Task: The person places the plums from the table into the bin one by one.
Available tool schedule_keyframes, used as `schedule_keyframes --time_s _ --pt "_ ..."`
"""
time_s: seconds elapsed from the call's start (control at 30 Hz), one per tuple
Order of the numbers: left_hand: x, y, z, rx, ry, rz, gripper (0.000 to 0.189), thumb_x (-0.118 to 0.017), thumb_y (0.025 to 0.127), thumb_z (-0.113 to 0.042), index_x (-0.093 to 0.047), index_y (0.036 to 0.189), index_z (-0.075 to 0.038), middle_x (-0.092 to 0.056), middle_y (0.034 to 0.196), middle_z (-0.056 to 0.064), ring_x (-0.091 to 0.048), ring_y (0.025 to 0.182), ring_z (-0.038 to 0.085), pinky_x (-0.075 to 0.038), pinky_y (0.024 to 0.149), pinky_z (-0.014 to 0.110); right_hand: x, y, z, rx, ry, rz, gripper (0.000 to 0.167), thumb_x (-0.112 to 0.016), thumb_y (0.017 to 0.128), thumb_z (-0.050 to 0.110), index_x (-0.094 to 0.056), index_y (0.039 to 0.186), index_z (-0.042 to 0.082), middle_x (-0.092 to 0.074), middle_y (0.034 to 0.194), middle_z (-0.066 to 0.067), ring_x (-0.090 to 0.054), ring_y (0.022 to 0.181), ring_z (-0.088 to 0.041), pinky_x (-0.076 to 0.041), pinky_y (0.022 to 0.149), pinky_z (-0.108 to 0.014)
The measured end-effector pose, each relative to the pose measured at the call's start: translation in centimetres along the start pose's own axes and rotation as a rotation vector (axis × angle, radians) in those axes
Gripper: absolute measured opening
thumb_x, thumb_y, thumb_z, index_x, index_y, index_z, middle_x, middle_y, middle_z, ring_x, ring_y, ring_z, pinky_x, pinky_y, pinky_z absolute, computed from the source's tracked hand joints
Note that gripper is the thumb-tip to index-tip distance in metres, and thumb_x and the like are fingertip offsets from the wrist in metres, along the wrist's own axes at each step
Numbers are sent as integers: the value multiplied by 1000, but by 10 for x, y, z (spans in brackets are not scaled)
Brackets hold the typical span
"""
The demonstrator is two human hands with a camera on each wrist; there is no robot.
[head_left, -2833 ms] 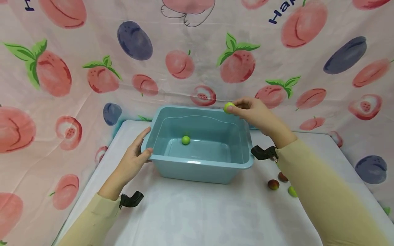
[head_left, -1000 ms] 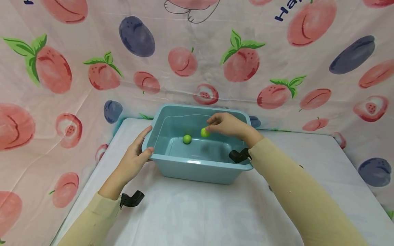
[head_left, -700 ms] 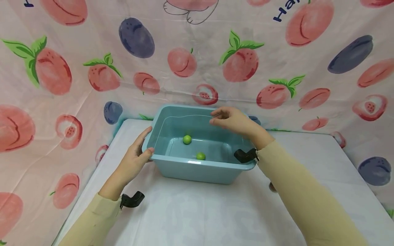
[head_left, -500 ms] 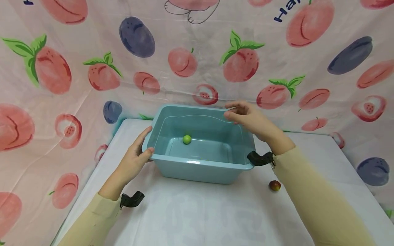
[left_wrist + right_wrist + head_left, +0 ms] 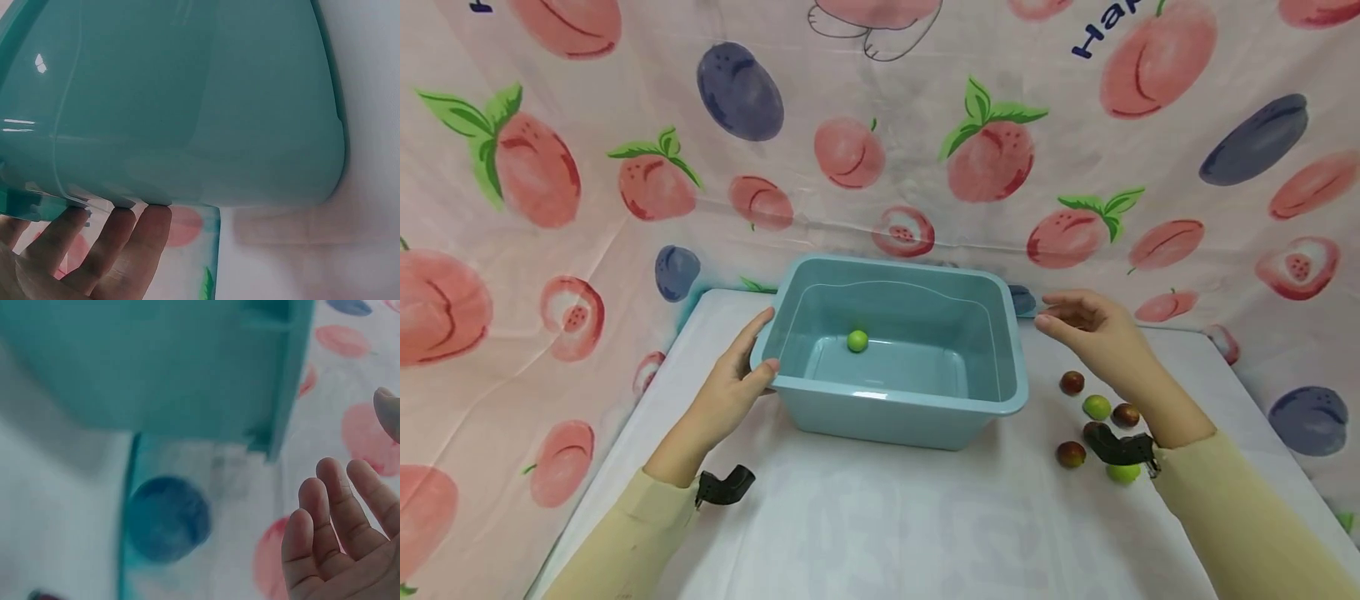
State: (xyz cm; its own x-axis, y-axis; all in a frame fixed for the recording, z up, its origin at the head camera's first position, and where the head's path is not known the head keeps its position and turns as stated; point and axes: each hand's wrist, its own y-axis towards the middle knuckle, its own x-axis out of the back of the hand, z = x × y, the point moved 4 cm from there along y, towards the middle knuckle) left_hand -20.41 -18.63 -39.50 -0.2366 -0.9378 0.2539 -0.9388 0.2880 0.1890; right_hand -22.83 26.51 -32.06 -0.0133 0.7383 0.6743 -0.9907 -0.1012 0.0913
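Observation:
A light blue plastic tub [image 5: 895,417] stands on the white-covered table, with one small round green fruit [image 5: 857,341] visible on its floor. My left hand [image 5: 730,392] holds the tub's left end, thumb over the rim; in the left wrist view its fingers [image 5: 140,250] reach to the tub's outer wall. My right hand [image 5: 1097,337] hangs in the air right of the tub, fingers loosely bent and holding nothing. Below it lie loose green fruits [image 5: 1097,407] and dark reddish-brown fruits [image 5: 1071,454], partly covered by the wrist camera.
A black camera [image 5: 1120,446] juts from the right wrist, another camera [image 5: 726,485] from the left. A fruit-printed cloth [image 5: 850,75] hangs close behind the tub. The white tabletop [image 5: 880,525] stretches in front of the tub.
My right hand carried a green fruit over the tub and let it go inside; that fruit dropped near the front wall, now out of sight. The hand then moved right, past the tub's rim.

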Motion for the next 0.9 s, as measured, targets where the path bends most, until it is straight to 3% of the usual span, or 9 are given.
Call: schedule_keyframes --time_s 0.13,0.33,0.57,0.77,0.9 --pt "0 0 0 9 2 -4 65 -49 101 -21 -17 155 -34 -20 157 6 -40 131 38 -53 84 41 5 -19 -29 -38 -53 2 52 -61 91 50 -55 132 19 -63 115 -4 -60 101 -15 -49 79 -25" --pt "1 0 -2 7 -12 -12 65 -49 100 -18 -18 155 -33 -20 157 5 -39 131 40 -53 84 38 10 -44 -69 -100 -54 18 52 -59 93 49 -54 134 19 -62 117 -4 -58 99 -8 -49 77 -28" --pt "2 1 1 0 -32 -8 64 -49 100 -17 -19 154 -34 -18 157 1 -37 132 38 -53 84 37 20 -67 -108 -149 -56 -18 52 -60 93 47 -54 133 14 -62 115 -3 -54 99 2 -42 75 -12" --pt "1 0 1 3 -35 -3 65 -49 99 -17 -19 155 -33 -16 158 -2 -36 133 36 -53 84 35 28 -85 -142 -211 -58 -2 56 -61 93 45 -52 134 8 -62 111 1 -53 93 7 -44 71 -12" --pt "1 0 0 3 -24 -1 65 -50 100 -20 -18 155 -34 -17 158 1 -36 133 37 -53 84 35 28 -95 -161 -269 -69 23 60 -62 92 46 -51 135 5 -61 112 -4 -53 91 4 -45 68 -15"
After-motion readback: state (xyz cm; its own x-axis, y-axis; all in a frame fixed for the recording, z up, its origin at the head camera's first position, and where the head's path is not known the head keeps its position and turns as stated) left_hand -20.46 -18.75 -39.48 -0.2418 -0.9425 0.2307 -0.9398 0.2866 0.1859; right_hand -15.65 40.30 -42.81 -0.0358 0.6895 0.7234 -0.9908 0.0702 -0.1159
